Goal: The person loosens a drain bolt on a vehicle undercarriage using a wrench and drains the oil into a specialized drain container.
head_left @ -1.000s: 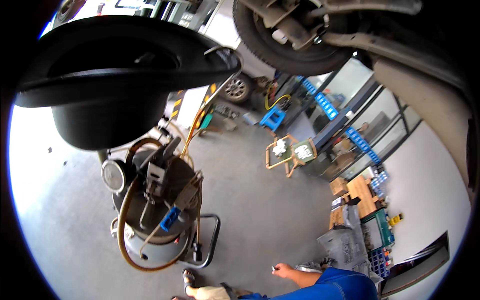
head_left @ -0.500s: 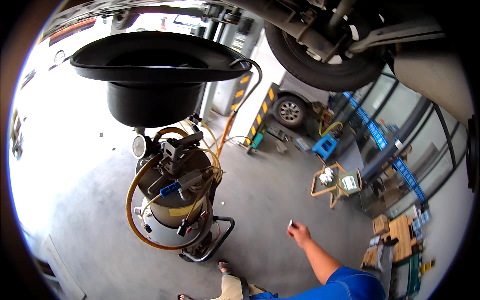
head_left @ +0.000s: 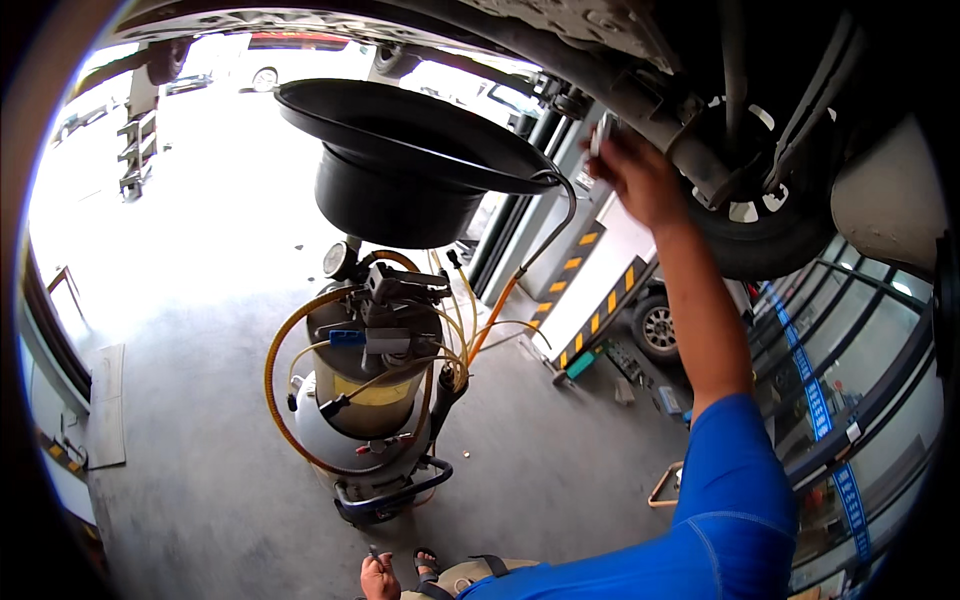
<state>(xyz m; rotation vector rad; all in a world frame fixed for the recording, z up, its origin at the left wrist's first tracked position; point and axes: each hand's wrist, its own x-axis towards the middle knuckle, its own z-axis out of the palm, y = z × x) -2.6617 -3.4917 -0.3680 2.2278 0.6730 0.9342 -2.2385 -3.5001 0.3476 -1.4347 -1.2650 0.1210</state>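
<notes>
My right hand point(head_left: 640, 180) is raised on an outstretched arm beneath the car's underbody point(head_left: 610, 85). Its fingers, slightly blurred, close on a small silvery object point(head_left: 602, 135) whose kind I cannot make out. Just left of that hand is the rim of a wide black drain pan point(head_left: 400, 200), apart from the fingers. The pan sits tilted atop a wheeled oil drainer point(head_left: 375, 390) with hoses looped round its tank. Low at the bottom edge, my left hand point(head_left: 378, 578) is closed, and a small dark tip point(head_left: 374, 551) pokes out of it.
Overhead at the right hang a car wheel point(head_left: 770, 240) and a pale grey rounded part point(head_left: 890, 190). A yellow-and-black striped lift post point(head_left: 600, 310) stands behind the drainer. Glass panels point(head_left: 870, 340) line the right side. A flat board point(head_left: 107, 405) lies at the left.
My right hand has risen from low over the floor to the car's underside, still holding the small silvery object. My left hand has come into view at the bottom. The view has shifted.
</notes>
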